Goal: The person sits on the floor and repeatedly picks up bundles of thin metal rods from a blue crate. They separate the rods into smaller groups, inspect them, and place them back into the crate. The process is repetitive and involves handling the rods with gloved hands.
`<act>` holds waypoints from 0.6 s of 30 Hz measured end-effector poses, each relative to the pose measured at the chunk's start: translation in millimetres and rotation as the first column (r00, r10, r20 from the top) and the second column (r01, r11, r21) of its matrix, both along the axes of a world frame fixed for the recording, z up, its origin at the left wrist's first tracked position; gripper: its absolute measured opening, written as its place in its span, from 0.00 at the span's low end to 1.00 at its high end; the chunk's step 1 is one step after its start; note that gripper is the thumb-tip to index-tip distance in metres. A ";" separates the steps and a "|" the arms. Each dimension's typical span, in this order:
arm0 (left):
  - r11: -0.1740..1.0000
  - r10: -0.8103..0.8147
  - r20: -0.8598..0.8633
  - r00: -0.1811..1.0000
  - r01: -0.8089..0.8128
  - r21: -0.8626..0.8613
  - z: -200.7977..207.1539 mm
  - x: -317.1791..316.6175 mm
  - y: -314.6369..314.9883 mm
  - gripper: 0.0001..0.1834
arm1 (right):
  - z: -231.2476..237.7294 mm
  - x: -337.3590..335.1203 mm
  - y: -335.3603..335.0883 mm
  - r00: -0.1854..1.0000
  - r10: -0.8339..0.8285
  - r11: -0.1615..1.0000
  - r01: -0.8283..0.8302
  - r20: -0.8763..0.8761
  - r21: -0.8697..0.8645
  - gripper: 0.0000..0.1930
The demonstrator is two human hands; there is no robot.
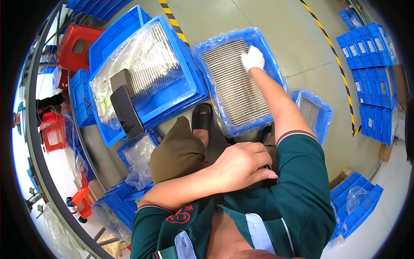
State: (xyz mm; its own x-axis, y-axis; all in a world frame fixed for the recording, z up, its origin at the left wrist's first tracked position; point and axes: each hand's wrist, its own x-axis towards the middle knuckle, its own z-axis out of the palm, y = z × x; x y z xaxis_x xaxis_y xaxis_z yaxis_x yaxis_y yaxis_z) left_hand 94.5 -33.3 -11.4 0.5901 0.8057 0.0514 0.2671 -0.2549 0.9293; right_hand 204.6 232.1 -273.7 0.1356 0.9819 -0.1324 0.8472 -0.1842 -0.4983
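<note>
My right hand (253, 59), in a white glove, reaches out to the far right part of a blue crate (276, 71). Its curled fingers rest on the rows of thin metal rods (235, 82) that fill the crate; what lies under the fingertips is hidden. Clear plastic film lines the crate's sides. My bare left hand (243, 165) lies across my lap with its fingers curled closed. Something small and dark shows by its fingers, too little of it to name.
Left of the crate, stacked blue crates (185, 93) hold more rods under clear plastic, with a dark phone-like device (126, 110) on top. A smaller rod-filled crate (325, 116) stands at right. Blue bins (373, 82) are stacked beyond a black-and-yellow floor line (340, 69).
</note>
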 end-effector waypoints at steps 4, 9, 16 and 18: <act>1.000 0.000 0.009 1.000 0.001 -0.005 0.4 1.3 -0.7 0.14 | -51.9 36.1 36.4 0.944 -0.015 0.912 -0.122 -0.329 -0.392 0.40; 1.000 -0.010 -0.008 1.000 0.010 0.008 -1.8 4.2 0.4 0.15 | -79.8 53.1 46.6 0.836 -0.173 0.867 -0.121 -0.520 -0.484 0.41; 1.000 -0.001 -0.005 1.000 0.001 0.005 0.2 4.9 1.4 0.15 | -60.0 74.0 16.7 0.694 -0.472 0.779 0.038 -0.544 -0.626 0.41; 1.000 0.003 -0.007 1.000 -0.003 0.001 -0.3 6.1 0.0 0.15 | -48.4 59.3 -3.0 0.737 -0.374 0.834 0.001 -0.564 -0.552 0.40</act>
State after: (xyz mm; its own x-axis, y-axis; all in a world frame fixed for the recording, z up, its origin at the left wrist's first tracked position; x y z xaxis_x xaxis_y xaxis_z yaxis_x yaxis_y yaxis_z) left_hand 100.6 -33.3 -11.7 0.5884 0.8072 0.0483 0.2741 -0.2553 0.9272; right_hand 263.9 229.1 -322.1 0.0112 0.7145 -0.6995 0.2868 -0.6725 -0.6823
